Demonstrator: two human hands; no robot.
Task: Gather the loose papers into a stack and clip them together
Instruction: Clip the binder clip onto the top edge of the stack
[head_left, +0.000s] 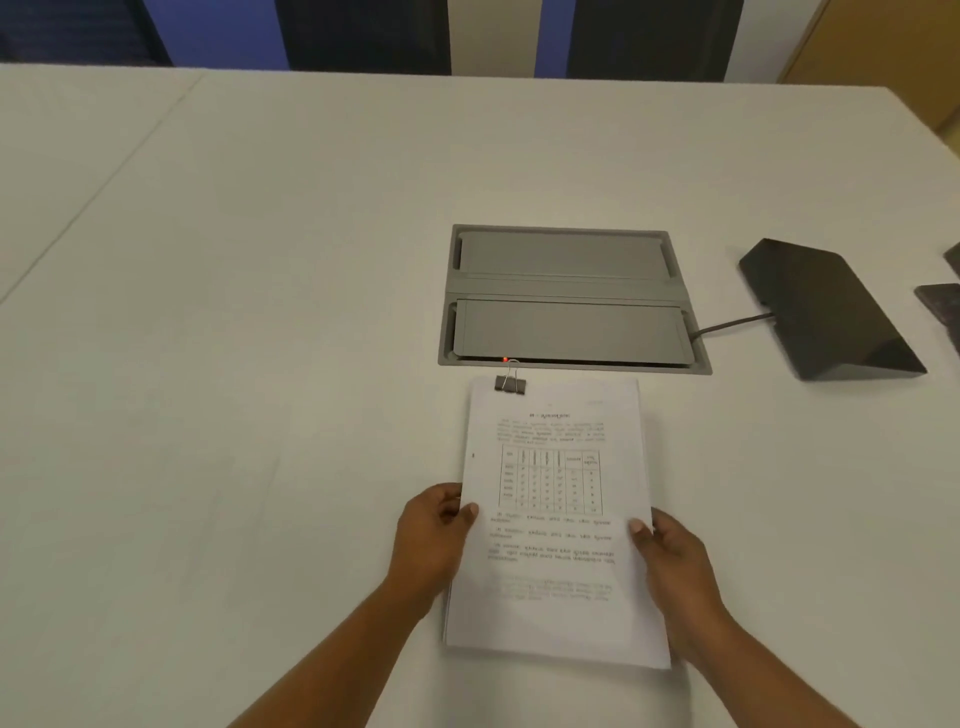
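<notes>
both forearms reach in from the near edge of the white table (234, 312). left hand (431, 535) grips the left edge of the paper stack (556, 519), thumb on the top sheet and fingers curled under. right hand (675, 566) grips the right edge the same way. the stack sits squared near the table's near edge, printed text and a grid on its top page. a binder clip (510, 383) bites the stack's far left corner, wire handles up. just beyond it a grey cable hatch (566, 296) is set into the table, and a cord runs to a black wedge-shaped device (826, 306) toward the right edge.
</notes>
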